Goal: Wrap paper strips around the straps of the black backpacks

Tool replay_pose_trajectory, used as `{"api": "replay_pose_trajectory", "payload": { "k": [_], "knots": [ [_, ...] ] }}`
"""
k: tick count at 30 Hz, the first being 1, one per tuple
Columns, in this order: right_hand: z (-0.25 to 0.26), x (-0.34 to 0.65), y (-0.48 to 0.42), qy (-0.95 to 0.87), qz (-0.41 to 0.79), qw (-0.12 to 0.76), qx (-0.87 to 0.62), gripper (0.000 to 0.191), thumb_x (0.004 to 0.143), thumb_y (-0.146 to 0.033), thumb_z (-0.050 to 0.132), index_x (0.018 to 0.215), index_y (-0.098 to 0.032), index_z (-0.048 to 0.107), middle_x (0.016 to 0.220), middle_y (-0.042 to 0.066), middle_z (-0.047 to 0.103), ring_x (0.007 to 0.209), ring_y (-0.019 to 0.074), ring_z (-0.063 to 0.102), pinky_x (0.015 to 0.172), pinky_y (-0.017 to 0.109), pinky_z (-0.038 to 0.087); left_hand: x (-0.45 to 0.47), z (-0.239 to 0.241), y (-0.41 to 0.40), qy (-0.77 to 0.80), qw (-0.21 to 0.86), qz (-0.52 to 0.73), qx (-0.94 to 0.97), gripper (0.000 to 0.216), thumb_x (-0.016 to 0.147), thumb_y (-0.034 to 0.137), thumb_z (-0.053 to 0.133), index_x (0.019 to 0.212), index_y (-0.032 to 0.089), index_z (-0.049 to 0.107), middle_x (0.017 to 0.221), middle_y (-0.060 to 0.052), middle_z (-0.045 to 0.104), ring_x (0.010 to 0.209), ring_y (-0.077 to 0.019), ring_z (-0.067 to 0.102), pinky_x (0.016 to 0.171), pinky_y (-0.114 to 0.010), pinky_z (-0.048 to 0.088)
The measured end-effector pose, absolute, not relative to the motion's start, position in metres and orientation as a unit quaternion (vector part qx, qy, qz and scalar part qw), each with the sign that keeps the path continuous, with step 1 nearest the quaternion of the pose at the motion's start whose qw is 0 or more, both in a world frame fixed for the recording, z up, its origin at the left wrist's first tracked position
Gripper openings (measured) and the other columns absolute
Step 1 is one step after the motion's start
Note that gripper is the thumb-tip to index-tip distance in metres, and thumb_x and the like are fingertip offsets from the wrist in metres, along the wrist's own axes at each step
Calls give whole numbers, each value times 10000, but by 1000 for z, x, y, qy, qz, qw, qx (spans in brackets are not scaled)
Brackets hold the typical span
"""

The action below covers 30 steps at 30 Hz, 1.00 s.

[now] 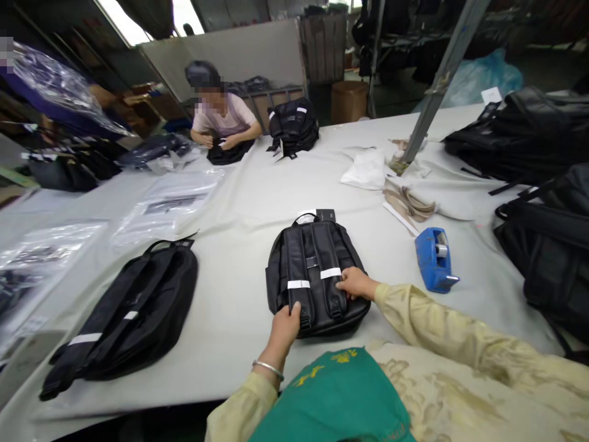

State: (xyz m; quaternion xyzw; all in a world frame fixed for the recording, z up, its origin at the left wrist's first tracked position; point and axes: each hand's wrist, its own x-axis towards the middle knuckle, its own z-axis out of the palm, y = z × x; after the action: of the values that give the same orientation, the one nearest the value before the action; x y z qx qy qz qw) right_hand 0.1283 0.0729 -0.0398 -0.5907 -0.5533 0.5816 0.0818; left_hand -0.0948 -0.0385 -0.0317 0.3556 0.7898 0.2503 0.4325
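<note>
A black backpack [322, 307] lies on the table before me, its two shoulder straps facing up. White bands [330, 272] wrap both straps, and a dark hang tag [326, 215] shows by the top handle. My left hand [285, 328] grips the lower left side of the bag near the strap's end, thumb on top and the other fingers mostly hidden. On the right strap, just under its white band, my right hand [357, 283] is closed with thumb and fingers pinching the edge. To the left lies a second black backpack [151, 301] with similar white bands.
A blue tape dispenser [430, 261] stands right of the bag, near beige strips [414, 205] and a metal post [442, 80]. More black bags [547, 245] pile up at the right. Clear plastic bags [161, 205] lie at the left. Across the table a person [225, 120] handles a black item.
</note>
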Motion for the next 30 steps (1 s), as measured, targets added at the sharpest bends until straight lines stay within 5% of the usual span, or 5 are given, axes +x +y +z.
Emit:
{"api": "replay_pose_trajectory", "payload": {
  "k": [9, 14, 18, 22, 30],
  "knots": [
    [-27, 158, 56, -828, 240, -35, -506, 257, 881, -358, 562, 862, -140, 697, 859, 121, 709, 819, 211, 659, 728, 283, 457, -119, -47, -88, 779, 392, 223, 435, 406, 894, 481, 451, 967, 148, 671, 727, -76, 706, 653, -208, 683, 577, -312, 543],
    [-28, 177, 26, -927, 172, -34, -332, 233, 857, -359, 608, 887, -148, 703, 990, 124, 665, 1023, 258, 560, 884, 364, 397, -127, -56, -118, 686, 191, 257, 654, 312, 889, 324, 497, 1092, 161, 669, 1098, -146, 693, 1048, -266, 633, 935, -441, 506],
    [-34, 171, 17, -953, 139, -33, -268, 501, 753, -542, 699, 1055, -143, 666, 1167, 163, 594, 1181, 330, 445, 938, 450, 357, -137, -53, -107, 616, 93, 148, 768, 406, 781, 316, 691, 1163, 181, 658, 1309, -167, 600, 1225, -356, 505, 1057, -540, 382],
    [-41, 155, 16, -948, 100, -63, -296, 627, 683, -568, 742, 1132, -146, 622, 1220, 174, 537, 1154, 348, 439, 903, 473, 385, -136, -49, -78, 613, 86, 61, 783, 581, 654, 332, 810, 1199, 202, 652, 1306, -167, 597, 1292, -423, 417, 1059, -590, 339],
    [-41, 135, 11, -943, 46, -95, -316, 223, 862, -121, 475, 1039, -105, 610, 979, 171, 555, 903, 276, 507, 699, 364, 451, -127, -50, -55, 606, 105, 31, 788, 439, 719, 30, 592, 1117, 173, 707, 1096, -162, 682, 1292, -376, 427, 954, -467, 452]
  ]
}}
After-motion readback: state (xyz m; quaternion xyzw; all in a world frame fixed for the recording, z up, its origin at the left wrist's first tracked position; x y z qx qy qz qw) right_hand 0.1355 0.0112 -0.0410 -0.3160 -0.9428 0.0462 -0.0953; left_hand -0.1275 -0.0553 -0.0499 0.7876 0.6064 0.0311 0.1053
